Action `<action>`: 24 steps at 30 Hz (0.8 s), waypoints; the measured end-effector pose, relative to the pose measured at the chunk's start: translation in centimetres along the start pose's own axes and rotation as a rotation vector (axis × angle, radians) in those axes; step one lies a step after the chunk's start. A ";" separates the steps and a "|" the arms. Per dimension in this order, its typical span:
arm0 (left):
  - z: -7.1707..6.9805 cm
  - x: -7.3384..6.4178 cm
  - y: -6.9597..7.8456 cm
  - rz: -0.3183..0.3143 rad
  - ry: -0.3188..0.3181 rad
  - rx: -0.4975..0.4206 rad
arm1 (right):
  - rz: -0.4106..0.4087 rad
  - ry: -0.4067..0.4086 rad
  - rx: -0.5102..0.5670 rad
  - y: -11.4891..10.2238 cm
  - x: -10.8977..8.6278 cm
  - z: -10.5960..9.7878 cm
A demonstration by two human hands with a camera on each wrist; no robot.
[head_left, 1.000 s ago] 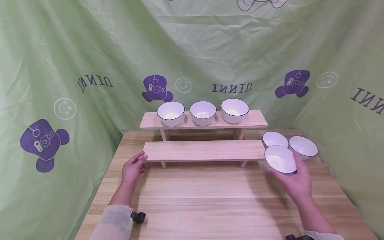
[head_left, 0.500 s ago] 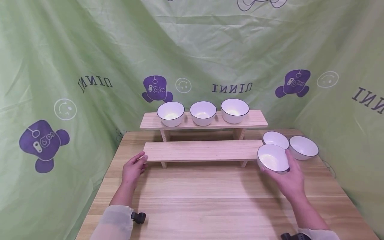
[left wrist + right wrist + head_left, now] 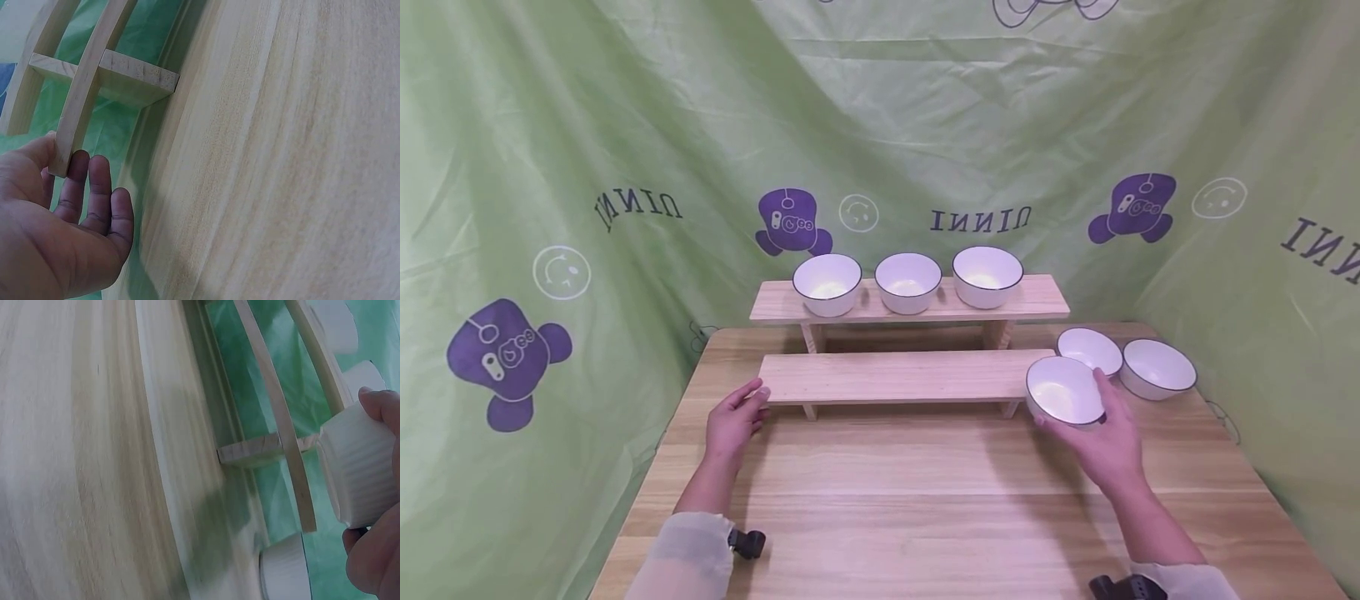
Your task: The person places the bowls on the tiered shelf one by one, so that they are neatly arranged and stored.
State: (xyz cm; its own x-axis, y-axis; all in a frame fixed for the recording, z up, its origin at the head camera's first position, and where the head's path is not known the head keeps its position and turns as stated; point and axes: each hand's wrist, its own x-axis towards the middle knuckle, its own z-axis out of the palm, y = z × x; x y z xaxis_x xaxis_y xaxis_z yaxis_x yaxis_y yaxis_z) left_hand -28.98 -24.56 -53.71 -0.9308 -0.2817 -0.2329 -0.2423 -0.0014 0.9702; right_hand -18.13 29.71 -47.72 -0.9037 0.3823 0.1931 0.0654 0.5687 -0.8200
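Note:
At the right end of the lower wooden shelf (image 3: 910,377), my right hand (image 3: 1108,446) grips a white bowl (image 3: 1065,390) with a dark rim. Its thumb and fingers span the bowl's sides, and the right wrist view shows the ribbed outer wall of this bowl (image 3: 359,465) held off the table. My left hand (image 3: 733,423) pinches the left end of the lower shelf. In the left wrist view, the thumb and index finger of that hand (image 3: 69,237) lie on either side of the board end (image 3: 78,119), the other fingers loosely bent.
Three white bowls stand in a row on the upper shelf (image 3: 1037,298), including a middle bowl (image 3: 907,283). On the table right of the shelves sit a rear bowl (image 3: 1088,350) and an outer bowl (image 3: 1159,369). A green printed curtain (image 3: 887,125) surrounds the wooden table (image 3: 895,500).
My right hand has carried the gripped bowl leftward and slightly back, from beside the other loose bowls to the lower shelf's right end. My left hand stays in place.

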 end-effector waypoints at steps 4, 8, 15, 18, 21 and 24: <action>0.0 0.1 -0.1 0.001 -0.003 -0.008 | 0.016 -0.010 0.001 -0.4 0.1 0.5; 0.0 0.2 -0.2 -0.001 -0.002 -0.011 | 0.026 -0.020 0.013 -0.8 0.1 1.0; 0.1 0.2 -0.2 -0.005 0.001 -0.012 | -0.005 -0.037 0.018 -1.3 0.1 1.8; 0.1 0.2 -0.3 -0.003 0.001 -0.020 | -0.014 -0.043 0.020 -1.6 0.2 2.2; 0.1 0.3 -0.4 0.001 0.001 -0.025 | -0.028 -0.042 0.027 -1.8 0.2 2.7; 0.1 0.4 -0.4 0.003 -0.001 -0.024 | -0.043 -0.048 0.030 -2.2 0.2 3.2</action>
State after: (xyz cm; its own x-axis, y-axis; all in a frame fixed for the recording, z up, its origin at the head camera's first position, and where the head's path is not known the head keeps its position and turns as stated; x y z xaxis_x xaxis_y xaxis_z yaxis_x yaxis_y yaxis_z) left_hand -29.26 -24.52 -54.15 -0.9319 -0.2804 -0.2302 -0.2331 -0.0234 0.9722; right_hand -19.78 26.18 -47.62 -0.9245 0.3227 0.2028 0.0146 0.5616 -0.8273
